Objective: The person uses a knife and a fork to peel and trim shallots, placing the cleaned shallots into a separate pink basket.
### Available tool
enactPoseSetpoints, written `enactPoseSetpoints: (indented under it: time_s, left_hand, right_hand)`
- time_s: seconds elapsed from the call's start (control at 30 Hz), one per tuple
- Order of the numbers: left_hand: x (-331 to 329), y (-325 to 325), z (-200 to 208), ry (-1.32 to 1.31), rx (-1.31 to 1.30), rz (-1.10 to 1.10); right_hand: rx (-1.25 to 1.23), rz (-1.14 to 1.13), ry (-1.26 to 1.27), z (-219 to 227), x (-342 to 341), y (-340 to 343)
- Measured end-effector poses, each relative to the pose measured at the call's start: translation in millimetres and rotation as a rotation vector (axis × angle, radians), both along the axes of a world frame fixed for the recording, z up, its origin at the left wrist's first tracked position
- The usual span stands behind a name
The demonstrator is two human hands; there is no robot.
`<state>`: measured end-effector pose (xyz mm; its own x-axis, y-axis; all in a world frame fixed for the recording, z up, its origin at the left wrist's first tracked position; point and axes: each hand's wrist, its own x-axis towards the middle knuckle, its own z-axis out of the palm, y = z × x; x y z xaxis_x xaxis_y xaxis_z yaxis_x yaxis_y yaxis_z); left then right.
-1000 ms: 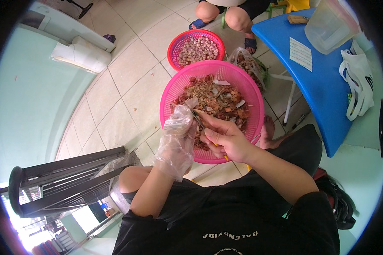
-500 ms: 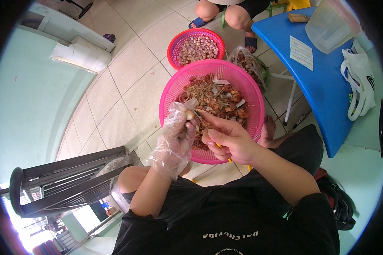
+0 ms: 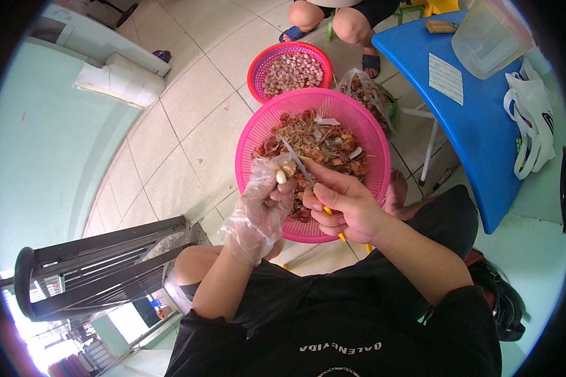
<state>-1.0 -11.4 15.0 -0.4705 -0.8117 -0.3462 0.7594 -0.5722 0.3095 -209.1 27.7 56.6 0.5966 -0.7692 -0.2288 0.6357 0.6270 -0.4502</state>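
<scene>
My left hand (image 3: 258, 207), in a clear plastic glove, is closed around a small pale shallot (image 3: 281, 177) with some brownish skin beside it. In my bare right hand (image 3: 349, 207) is a small knife (image 3: 298, 161) with a yellow handle; its blade points up and to the left, next to the shallot. Both hands are above the near part of a big pink basket (image 3: 377, 144). Inside it lies a heap of reddish-brown skins and dry roots (image 3: 308, 135) with a few white scraps. My left fingertips are partly hidden.
Beyond the pink basket stands a red basket (image 3: 253, 83) of pinkish shallots. A plastic bag (image 3: 365, 91) of unpeeled bulbs is beside it. Another person's knees (image 3: 352, 25) show at the top. A blue table (image 3: 421, 63) at right bears a clear container (image 3: 487, 41) and a white bag (image 3: 534, 119).
The knife has come away from the shallot, its blade swinging upward into clear view. The shallot's white side now shows more plainly in my left fingers.
</scene>
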Motion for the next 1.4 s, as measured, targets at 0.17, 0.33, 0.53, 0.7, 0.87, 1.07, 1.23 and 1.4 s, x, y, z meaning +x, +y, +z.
enactPoseSetpoints:
  time_s: [0.17, 0.33, 0.53, 0.7, 0.87, 1.07, 1.23, 1.4]
  left_hand:
    - [-5.5, 1.7, 0.9, 0.246, -0.073, 0.018]
    - [-19.2, -1.0, 11.4, 0.274, 0.03, 0.145]
    - [-48.3, -87.0, 30.6, -0.137, -0.257, 0.166]
    - [2.3, -207.6, -56.4, -0.319, -0.45, 0.304]
    - [18.6, -161.5, -42.9, -0.158, 0.034, 0.411]
    - [19.9, -65.4, 4.5, -0.082, 0.189, 0.353]
    - [2.9, -44.8, 14.7, -0.162, -0.006, 0.28]
    - [0.9, -42.2, 19.3, -0.243, -0.241, 0.143]
  right_hand:
    - [0.019, -0.01, -0.055, -1.0, -0.2, 0.2]
    - [0.017, -0.07, -0.047, 7.4, -5.3, -1.8]
    - [-0.046, -0.224, -0.057, 9.7, -27.9, -22.7]
    - [-0.044, -0.213, 0.011, 10.6, -18.2, -26.4]
    - [-0.355, -0.141, 0.595, 8.7, -19.6, -17.1]
    - [-0.91, 0.01, 1.529, -7.6, -17.2, -6.0]
    - [-1.103, -0.256, 1.502, -26.7, -13.9, -15.0]
    - [-0.526, -0.113, 1.079, -4.8, -10.8, -21.3]
